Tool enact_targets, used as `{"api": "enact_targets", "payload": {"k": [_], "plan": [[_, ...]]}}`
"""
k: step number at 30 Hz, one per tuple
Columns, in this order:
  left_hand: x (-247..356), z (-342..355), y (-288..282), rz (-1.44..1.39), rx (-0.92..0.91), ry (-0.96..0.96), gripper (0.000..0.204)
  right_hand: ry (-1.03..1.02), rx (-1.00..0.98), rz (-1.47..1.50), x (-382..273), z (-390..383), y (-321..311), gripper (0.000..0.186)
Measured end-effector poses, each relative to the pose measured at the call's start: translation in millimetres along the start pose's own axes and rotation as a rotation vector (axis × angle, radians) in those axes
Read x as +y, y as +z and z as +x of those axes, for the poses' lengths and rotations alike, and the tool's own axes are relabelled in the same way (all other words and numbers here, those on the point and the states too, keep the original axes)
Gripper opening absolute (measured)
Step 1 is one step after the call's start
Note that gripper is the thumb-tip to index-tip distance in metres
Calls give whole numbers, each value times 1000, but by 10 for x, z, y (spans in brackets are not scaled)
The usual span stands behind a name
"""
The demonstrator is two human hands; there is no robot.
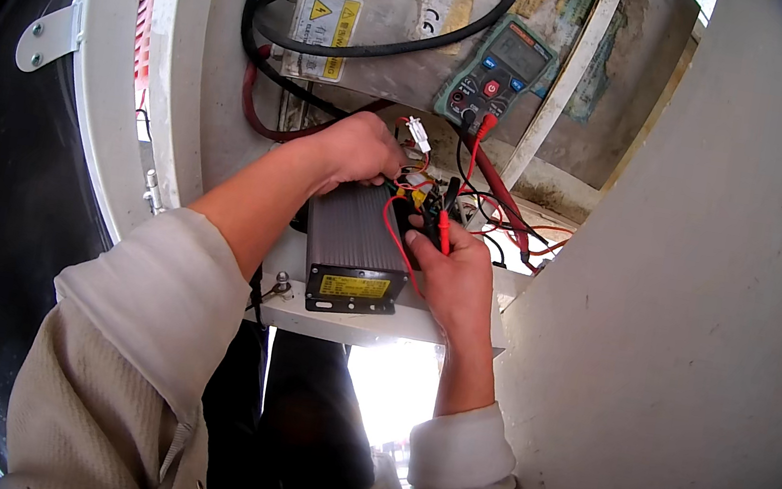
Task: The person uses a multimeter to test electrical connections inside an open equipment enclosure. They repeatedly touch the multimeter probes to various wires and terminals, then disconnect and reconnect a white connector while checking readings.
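A finned grey metal box point(358, 229) with a yellow label on its near end rests on a white ledge in front of me. My left hand point(362, 149) reaches over its far end, fingers bent down among thin wires; what they pinch is hidden. By the box's right side, my right hand point(456, 280) is closed around a red test probe point(444, 234). A black probe point(452, 193) rises just beyond it, and I cannot tell whether the fingers hold that too. Yellow connectors point(418, 197) and a white plug point(419, 134) sit between the hands.
A green-grey multimeter point(498, 70) leans behind, with red and black leads plugged in. A thick black cable point(379, 54) loops across a metal case point(414, 20) with warning labels. Pale panels point(698, 290) wall in the right side. A ball-headed bolt point(281, 282) stands on the ledge.
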State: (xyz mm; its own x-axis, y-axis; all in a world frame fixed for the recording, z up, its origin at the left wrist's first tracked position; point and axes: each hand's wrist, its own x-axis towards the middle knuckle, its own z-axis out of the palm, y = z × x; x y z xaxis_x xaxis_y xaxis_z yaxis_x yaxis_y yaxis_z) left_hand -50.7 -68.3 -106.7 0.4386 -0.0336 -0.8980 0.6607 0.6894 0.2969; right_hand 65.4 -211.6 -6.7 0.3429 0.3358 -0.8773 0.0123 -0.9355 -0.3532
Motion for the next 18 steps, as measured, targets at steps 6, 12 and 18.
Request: {"api": "enact_targets", "payload": {"k": [6,12,18], "plan": [[-17,46,15,34,21,53,16,74,-10,252,-43,1,7,20],[23,-22,29,-95,-34,93,31,62,1,217,-57,-6,-4,18],[-68,-40,19,-124,-70,164,46,64,-17,121,-46,-7,-26,27]]}}
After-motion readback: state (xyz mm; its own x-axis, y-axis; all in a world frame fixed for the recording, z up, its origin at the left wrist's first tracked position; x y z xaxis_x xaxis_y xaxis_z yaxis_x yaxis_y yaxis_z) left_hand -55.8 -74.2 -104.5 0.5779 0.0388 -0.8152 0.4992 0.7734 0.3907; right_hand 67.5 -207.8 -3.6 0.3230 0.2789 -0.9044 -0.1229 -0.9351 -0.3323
